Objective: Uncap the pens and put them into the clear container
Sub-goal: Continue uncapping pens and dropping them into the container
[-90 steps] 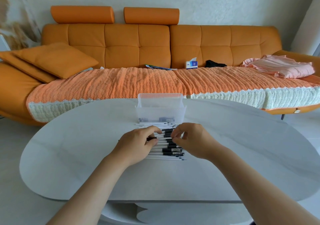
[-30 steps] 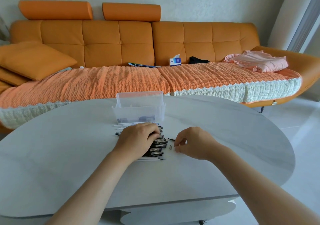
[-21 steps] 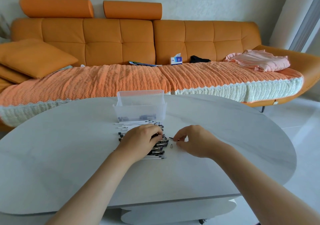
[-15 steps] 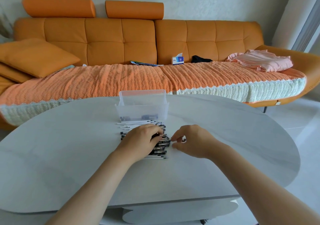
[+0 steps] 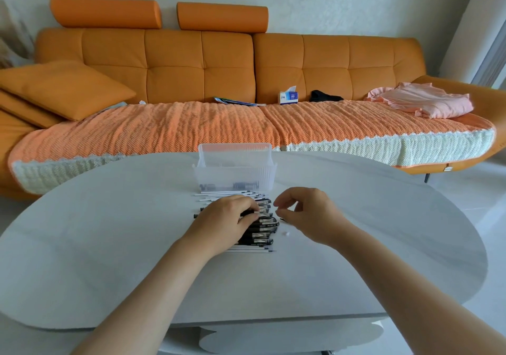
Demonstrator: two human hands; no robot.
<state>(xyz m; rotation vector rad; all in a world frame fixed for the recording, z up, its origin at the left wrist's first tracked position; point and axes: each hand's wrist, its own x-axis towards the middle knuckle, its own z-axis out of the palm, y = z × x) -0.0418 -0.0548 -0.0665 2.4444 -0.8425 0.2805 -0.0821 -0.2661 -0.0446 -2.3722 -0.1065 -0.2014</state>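
Observation:
A pile of black pens (image 5: 261,227) and thin white refills lies on the grey table (image 5: 109,245), just in front of the clear container (image 5: 235,175). The container holds a few dark pieces at its bottom. My left hand (image 5: 226,224) lies on the left part of the pile, its fingers and thumb curled round a black pen. My right hand (image 5: 310,213) hovers at the pens' right ends, with fingers curled and forefinger and thumb slightly apart; I see nothing between them. A small white cap (image 5: 286,233) lies on the table below this hand.
Behind the table stands an orange sofa (image 5: 191,64) with a woven orange cover. On it lie a cushion (image 5: 63,89), a tissue box (image 5: 288,97) and pink clothing (image 5: 421,102). The table's front edge is near my forearms.
My right hand pinched at a pen's tip beside the pile, then lifted slightly and spread its finger and thumb; a small white cap now lies on the table. My left hand stayed on the pile.

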